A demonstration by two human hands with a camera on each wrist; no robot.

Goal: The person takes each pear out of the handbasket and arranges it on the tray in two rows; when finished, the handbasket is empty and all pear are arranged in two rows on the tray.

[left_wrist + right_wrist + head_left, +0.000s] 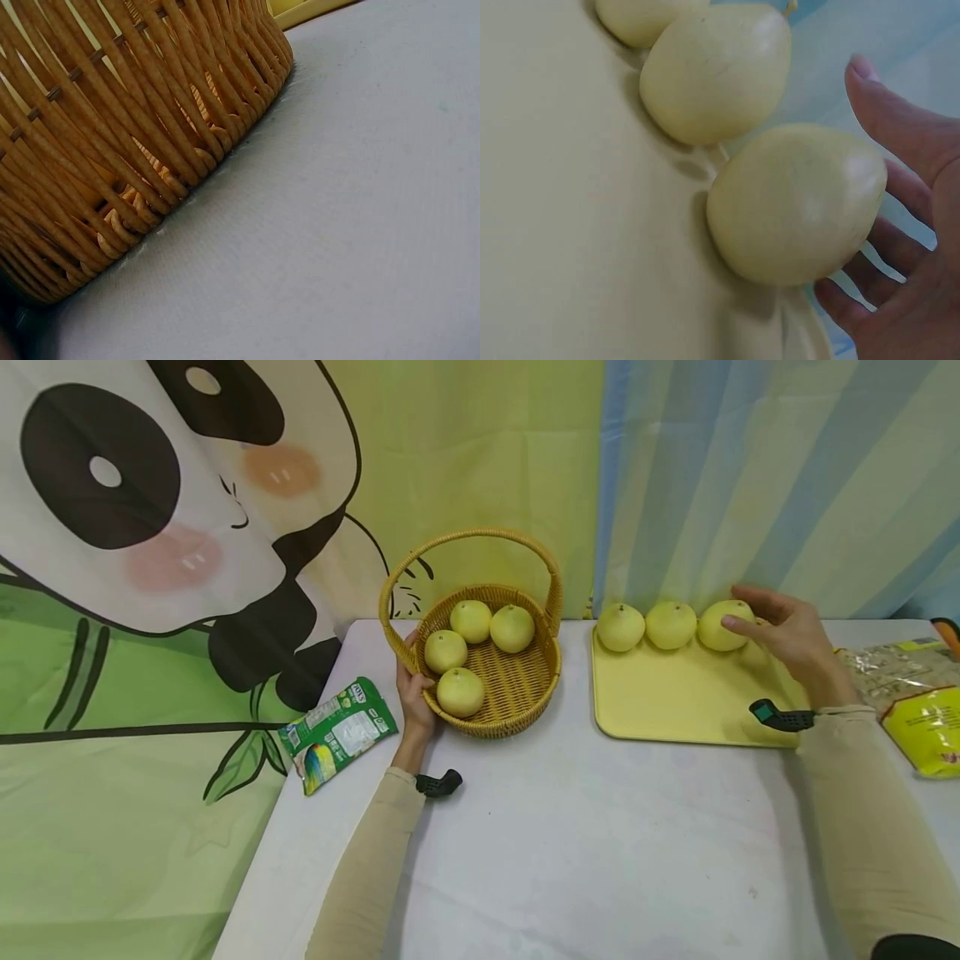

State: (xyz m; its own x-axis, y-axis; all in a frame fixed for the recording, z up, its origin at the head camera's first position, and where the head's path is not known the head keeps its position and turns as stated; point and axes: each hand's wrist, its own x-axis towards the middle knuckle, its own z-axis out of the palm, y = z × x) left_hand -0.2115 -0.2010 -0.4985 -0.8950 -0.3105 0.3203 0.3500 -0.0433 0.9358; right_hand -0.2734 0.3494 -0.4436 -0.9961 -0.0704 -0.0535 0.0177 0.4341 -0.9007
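Observation:
A wicker basket (504, 723) with a tall hooped handle stands left of centre, several pale yellow-green pears inside, mostly on its left. My left hand (415, 700) grips its left side, thumb at the rim; in the left wrist view the woven wall (142, 112) fills the upper left. Along the back edge of a yellow tray (675, 710), three pears sit in a row. At the right-end pear (724, 627) is my right hand (787, 631). In the right wrist view its fingers spread behind that pear (795, 206), with the thumb raised off it.
A green snack packet (341, 735) lies left of the basket. To the right of the tray are a clear bag (900, 672) and a yellow packet (930, 731). A printed curtain (480, 460) hangs along the back of the white-covered table (570, 852).

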